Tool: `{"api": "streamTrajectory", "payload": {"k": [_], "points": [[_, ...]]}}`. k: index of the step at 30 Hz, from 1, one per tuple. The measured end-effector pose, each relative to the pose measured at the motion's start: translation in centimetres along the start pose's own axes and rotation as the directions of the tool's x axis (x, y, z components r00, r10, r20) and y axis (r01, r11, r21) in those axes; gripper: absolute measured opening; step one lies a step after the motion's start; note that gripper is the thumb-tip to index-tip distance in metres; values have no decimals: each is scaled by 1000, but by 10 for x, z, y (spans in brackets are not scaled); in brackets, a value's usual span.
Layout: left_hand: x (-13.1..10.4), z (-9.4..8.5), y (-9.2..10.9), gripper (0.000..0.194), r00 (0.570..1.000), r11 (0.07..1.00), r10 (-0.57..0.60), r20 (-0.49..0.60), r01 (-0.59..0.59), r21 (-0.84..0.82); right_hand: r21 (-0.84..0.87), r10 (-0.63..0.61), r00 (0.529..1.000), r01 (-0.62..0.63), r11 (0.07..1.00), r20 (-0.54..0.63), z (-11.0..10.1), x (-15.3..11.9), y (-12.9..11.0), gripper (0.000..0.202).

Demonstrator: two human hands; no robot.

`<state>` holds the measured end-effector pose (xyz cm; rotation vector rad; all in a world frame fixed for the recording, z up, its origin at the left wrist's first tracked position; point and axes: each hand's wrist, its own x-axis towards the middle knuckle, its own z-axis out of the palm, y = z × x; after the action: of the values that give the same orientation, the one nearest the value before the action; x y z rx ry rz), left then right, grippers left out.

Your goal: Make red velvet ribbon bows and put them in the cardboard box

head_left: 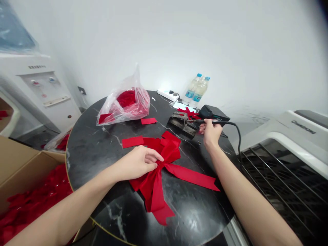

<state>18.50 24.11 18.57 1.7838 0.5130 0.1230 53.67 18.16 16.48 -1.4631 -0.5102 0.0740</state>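
A large red ribbon bow point(171, 152) lies on the round black table, two notched tails spreading right and toward me. My left hand point(143, 160) is closed at its centre, index finger reaching across the knot and thumb below it; the exact grip is partly hidden. In my right hand point(211, 132) is a soldering iron point(208, 122) with a black cable. Its tip end is at the metal iron stand point(179, 122). Flat red ribbon pieces point(133, 141) lie beyond my left hand, close to the bow.
A plastic bag point(125, 106) of red material sits at the back left. Water bottles point(196, 90), a power strip point(167, 94) and a black box point(214, 112) stand behind the stand. A cardboard box point(33, 171) of red pieces is left; a white appliance point(287, 143) is right.
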Motion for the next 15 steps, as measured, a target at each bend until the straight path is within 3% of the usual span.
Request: {"api": "streamTrajectory", "payload": {"k": [7,15], "points": [[2,-1,-4,32,1000,1000,6,16,-6,-2,50,39,983,-49,998,181,17,-5,16,16],[-1,-4,-2,28,998,999,3,59,0,-48,80,54,969,-76,994,243,21,-7,18,15]]}}
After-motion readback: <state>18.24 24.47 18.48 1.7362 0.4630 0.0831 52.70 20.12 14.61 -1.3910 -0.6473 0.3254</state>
